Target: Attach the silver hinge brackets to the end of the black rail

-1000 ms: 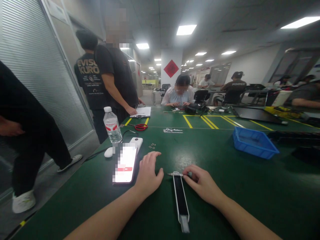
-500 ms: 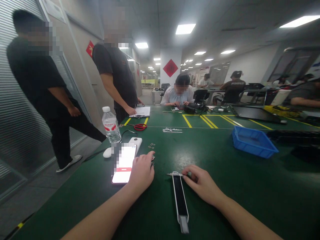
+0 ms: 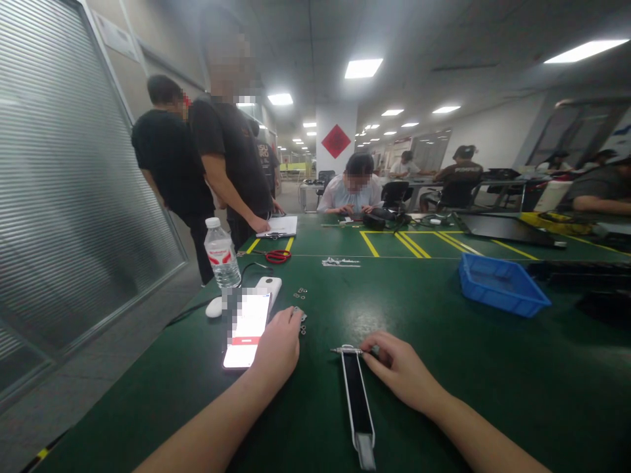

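My left hand (image 3: 277,348) is beside a lit phone (image 3: 247,335), its fingers curled down at a small grey metal piece (image 3: 299,315). Its fingertips are partly hidden, and they appear to pinch that piece. Small metal nuts (image 3: 303,330) lie just past the fingers. My right hand (image 3: 401,369) pinches the right end of a thin pointed metal rod (image 3: 348,351). The rod lies across the top of a long black strip with a white edge (image 3: 358,394), which ends in a grey tab near me.
A water bottle (image 3: 223,256), white mouse (image 3: 213,307) and white power bank (image 3: 271,288) stand left. Red-handled scissors (image 3: 279,257) and thin white pieces (image 3: 340,262) lie farther back. A blue tray (image 3: 503,289) is at right. People stand left and sit across the table.
My left fingers have curled in from a stretched position, uncovering the grey piece. My right hand keeps its pinch. At left, a walking person has moved farther off behind the standing person.
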Demonstrator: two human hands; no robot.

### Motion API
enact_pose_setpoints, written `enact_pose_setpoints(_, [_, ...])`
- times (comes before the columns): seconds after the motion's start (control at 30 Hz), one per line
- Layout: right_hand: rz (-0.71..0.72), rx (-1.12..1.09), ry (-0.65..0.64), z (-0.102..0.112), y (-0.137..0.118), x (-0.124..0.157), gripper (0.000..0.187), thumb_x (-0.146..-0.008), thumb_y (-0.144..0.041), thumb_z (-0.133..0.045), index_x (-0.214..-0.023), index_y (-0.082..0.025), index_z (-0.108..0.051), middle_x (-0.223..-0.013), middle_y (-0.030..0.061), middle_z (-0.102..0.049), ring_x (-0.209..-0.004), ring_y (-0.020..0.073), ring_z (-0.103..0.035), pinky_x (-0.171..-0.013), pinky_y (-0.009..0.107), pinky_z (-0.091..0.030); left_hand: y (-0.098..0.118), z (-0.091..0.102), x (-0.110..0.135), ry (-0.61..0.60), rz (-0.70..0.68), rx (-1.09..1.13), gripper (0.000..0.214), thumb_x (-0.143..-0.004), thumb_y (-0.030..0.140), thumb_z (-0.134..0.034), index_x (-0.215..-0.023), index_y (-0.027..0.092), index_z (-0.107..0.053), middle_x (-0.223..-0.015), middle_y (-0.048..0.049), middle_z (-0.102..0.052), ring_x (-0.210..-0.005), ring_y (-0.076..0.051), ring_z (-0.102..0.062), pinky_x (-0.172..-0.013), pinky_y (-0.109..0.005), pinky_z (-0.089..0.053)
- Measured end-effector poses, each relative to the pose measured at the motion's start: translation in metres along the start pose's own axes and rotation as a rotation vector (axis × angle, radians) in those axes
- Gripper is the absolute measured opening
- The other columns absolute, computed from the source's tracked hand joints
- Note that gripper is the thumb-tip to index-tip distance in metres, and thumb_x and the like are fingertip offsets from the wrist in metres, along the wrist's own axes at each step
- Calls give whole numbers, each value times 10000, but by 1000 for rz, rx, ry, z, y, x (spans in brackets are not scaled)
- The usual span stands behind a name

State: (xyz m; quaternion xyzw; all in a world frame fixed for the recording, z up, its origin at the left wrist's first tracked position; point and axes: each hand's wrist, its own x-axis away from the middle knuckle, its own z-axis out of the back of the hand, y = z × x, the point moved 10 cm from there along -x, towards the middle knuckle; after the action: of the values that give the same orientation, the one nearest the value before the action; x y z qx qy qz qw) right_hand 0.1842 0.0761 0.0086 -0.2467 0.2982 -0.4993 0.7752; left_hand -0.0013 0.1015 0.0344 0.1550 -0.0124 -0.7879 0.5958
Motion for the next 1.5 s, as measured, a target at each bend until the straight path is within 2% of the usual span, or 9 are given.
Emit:
enact_pose_setpoints(0.17, [-7,-3,-12,-1,0,-1,132,-856,-235,-491,-852,-190,-616,-811,23,-585,-610,131,-484,-578,257,-393,-2,-4,1,-63,26,2,437,-870,46,-427,-1285,152,-517,-1346,-137,-508,-1175,-246,-539,-975,-370,-446])
enact_pose_setpoints(0.37, [-12,-3,-7,-1,0,0,114,-854,-217,-499,-841,-189,-609,-804,15,-579,-607,127,-482,-580,251,-390,2,0,4,-104,54,-13,420,-873,57,-435,-1273,154,-521,-1274,-126,-519,-1024,-212,-605,-863,-321,-496])
enact_pose_setpoints(0.5, [-11,-5,-2,0,-1,0,109,-852,-213,-499,-845,-189,-606,-821,17,-588,-607,126,-488,-580,252,-396,3,3,5,-114,74,-19,401,-865,56,-457,-1246,155,-535,-1231,-116,-522,-1016,-208,-592,-845,-302,-493])
enact_pose_setpoints(0.77, [3,6,0,0,-2,0,118,-859,-230,-494,-851,-196,-607,-827,18,-593,-614,129,-495,-586,259,-403,5,0,6,-108,58,-77,425,-852,85,-473,-1270,157,-506,-1249,-132,-502,-997,-231,-578,-816,-331,-493])
enact_pose_setpoints(0.9, [2,11,-1,1,-2,0,114,-855,-220,-499,-852,-194,-610,-820,16,-591,-604,126,-489,-585,257,-400,10,0,9,-147,72,-145,440,-849,107,-488,-1283,176,-493,-1206,-129,-535,-938,-224,-591,-766,-323,-492])
enact_pose_setpoints(1.13, [4,16,-6,0,-3,0,114,-856,-205,-494,-853,-191,-607,-814,14,-584,-607,126,-490,-584,254,-395,18,1,13,-204,76,-202,482,-857,101,-488,-1337,126,-450,-1167,-175,-574,-961,-269,-607,-764,-354,-495])
enact_pose_setpoints(1.3, [8,12,-5,-1,-2,0,121,-854,-201,-491,-859,-186,-611,-813,19,-584,-601,125,-488,-585,258,-394,27,2,21,-250,91,-189,378,-834,92,-502,-1201,159,-560,-1098,-145,-603,-926,-257,-623,-740,-337,-494])
enact_pose_setpoints(1.5, [29,11,11,1,-4,0,123,-851,-197,-493,-847,-193,-616,-798,13,-587,-606,127,-493,-585,252,-397,55,-2,33,-275,-17,-140,225,-857,189,-489,-1045,184,-613,-1042,-103,-610,-929,-258,-599,-755,-361,-493])
